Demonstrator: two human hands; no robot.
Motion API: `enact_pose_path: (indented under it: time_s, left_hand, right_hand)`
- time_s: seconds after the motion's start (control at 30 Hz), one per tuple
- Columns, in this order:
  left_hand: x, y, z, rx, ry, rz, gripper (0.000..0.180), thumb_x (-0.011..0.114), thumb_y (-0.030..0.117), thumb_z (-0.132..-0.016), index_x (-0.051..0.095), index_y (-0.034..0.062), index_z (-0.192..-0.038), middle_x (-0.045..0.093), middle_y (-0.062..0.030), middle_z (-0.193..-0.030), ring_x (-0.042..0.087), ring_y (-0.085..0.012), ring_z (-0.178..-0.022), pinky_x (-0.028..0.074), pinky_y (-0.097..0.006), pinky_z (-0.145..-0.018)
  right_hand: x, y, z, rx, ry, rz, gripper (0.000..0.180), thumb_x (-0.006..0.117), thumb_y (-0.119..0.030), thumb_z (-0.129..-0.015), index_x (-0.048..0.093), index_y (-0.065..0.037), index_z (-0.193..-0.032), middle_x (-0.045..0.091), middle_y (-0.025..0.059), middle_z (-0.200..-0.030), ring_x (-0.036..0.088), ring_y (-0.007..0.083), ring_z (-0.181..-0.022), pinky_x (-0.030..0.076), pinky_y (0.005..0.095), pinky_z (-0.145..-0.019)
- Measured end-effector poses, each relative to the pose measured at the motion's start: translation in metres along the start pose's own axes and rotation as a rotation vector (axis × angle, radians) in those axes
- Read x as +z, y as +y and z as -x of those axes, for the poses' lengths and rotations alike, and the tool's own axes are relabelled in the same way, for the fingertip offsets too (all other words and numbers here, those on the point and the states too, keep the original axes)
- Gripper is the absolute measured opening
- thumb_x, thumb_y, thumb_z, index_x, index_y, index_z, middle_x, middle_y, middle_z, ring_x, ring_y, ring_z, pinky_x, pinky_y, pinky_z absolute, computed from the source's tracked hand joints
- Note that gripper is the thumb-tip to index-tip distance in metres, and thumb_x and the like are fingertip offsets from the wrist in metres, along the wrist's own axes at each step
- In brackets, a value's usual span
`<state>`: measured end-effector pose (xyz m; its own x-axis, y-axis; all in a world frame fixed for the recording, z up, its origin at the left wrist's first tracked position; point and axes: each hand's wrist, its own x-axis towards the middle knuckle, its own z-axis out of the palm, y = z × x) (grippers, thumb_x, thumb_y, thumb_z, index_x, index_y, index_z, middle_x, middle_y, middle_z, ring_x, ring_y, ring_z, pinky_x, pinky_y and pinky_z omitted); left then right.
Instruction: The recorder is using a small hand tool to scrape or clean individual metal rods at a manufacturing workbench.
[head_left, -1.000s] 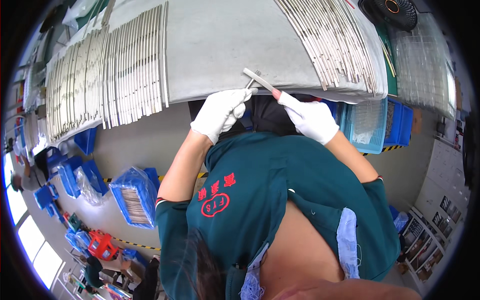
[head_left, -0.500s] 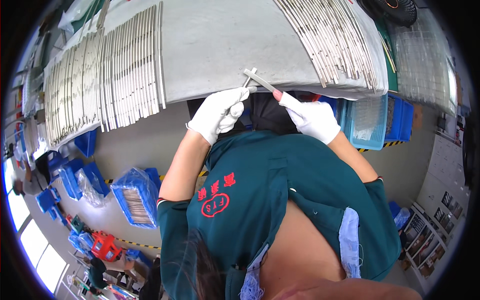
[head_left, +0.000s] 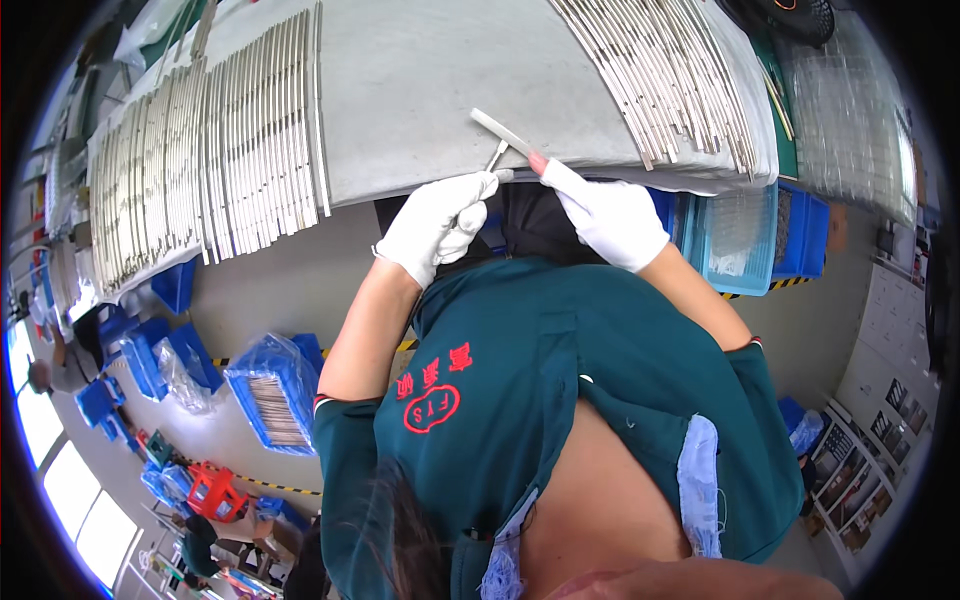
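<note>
My left hand (head_left: pixel 440 222), in a white glove, is closed round a thin metal strip (head_left: pixel 496 157) whose far end sticks up past the fingers. My right hand (head_left: pixel 612 218) wears a white glove with one fingertip bare. It grips a flat, pale bar (head_left: pixel 497 127), perhaps a file or sanding stick, slanting up and left. The bar crosses close to the tip of the metal strip; whether they touch I cannot tell. Both hands are just off the near edge of the grey-covered table (head_left: pixel 430 90).
Long rows of metal strips lie on the table at left (head_left: pixel 265 130) and right (head_left: pixel 665 85). A black fan (head_left: pixel 795 20) stands far right, near stacked clear plastic trays (head_left: pixel 850 130). Blue crates (head_left: pixel 740 240) sit below the table at right; a plastic-lined blue crate (head_left: pixel 275 395) is at left.
My right hand has shifted slightly left and up, sliding the pale bar further across the metal strip's tip. My left hand has barely moved.
</note>
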<state>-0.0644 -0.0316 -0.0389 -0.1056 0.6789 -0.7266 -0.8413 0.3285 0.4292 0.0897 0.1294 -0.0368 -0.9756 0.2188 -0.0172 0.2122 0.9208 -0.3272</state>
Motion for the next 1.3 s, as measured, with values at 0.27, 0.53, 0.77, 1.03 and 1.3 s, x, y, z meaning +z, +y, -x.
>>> enact_pose_path:
  time_s: [0.27,0.53,0.77,1.03,1.3]
  left_hand:
    - [0.0,-0.001,-0.002,0.003,-0.024,-0.008,0.015,0.047,0.023,-0.093,0.052,0.0096,-0.09,0.038,0.0067,-0.052,0.024,-0.0024,-0.033,0.018,-0.018,-0.03]
    - [0.001,-0.003,-0.001,0.03,0.017,-0.039,0.017,0.049,0.023,-0.092,0.056,0.0078,-0.098,0.038,0.0066,-0.053,0.023,-0.0022,-0.035,0.017,-0.018,-0.031]
    - [0.006,-0.021,-0.001,0.16,0.083,0.001,0.023,0.052,0.022,-0.091,0.059,0.0027,-0.101,0.045,0.0034,-0.056,0.028,-0.0024,-0.038,0.019,-0.019,-0.034]
    - [0.022,-0.034,-0.003,0.278,0.131,0.049,0.023,0.051,0.024,-0.092,0.059,0.0036,-0.1,0.043,0.0039,-0.056,0.028,-0.0026,-0.038,0.019,-0.02,-0.036]
    - [0.022,-0.034,-0.002,0.281,0.124,0.07,0.02,0.051,0.023,-0.092,0.058,0.0047,-0.096,0.042,0.0034,-0.055,0.028,-0.003,-0.038,0.019,-0.02,-0.036]
  right_hand:
    - [0.0,0.004,-0.001,-0.055,0.037,0.022,0.046,0.055,-0.014,-0.085,0.049,-0.025,-0.129,0.053,0.0066,-0.055,0.047,0.0204,-0.038,0.039,0.0311,-0.039]
    - [-0.005,0.002,0.003,0.094,-0.021,-0.177,0.04,0.049,-0.021,-0.091,0.047,-0.029,-0.131,0.048,0.0055,-0.046,0.052,0.0177,-0.039,0.044,0.0289,-0.044]
    - [-0.007,0.005,0.016,0.088,-0.059,-0.225,0.047,0.048,-0.02,-0.088,0.042,-0.027,-0.134,0.054,0.0036,-0.051,0.053,0.0219,-0.041,0.043,0.0337,-0.041]
    - [0.007,-0.011,0.005,0.077,-0.041,-0.111,0.054,0.051,-0.015,-0.086,0.038,-0.026,-0.137,0.051,0.0086,-0.052,0.051,0.0243,-0.04,0.042,0.0342,-0.041]
    - [0.004,-0.017,0.006,0.12,-0.026,-0.236,0.054,0.051,-0.012,-0.086,0.039,-0.023,-0.137,0.047,0.006,-0.046,0.049,0.0227,-0.037,0.041,0.0329,-0.04]
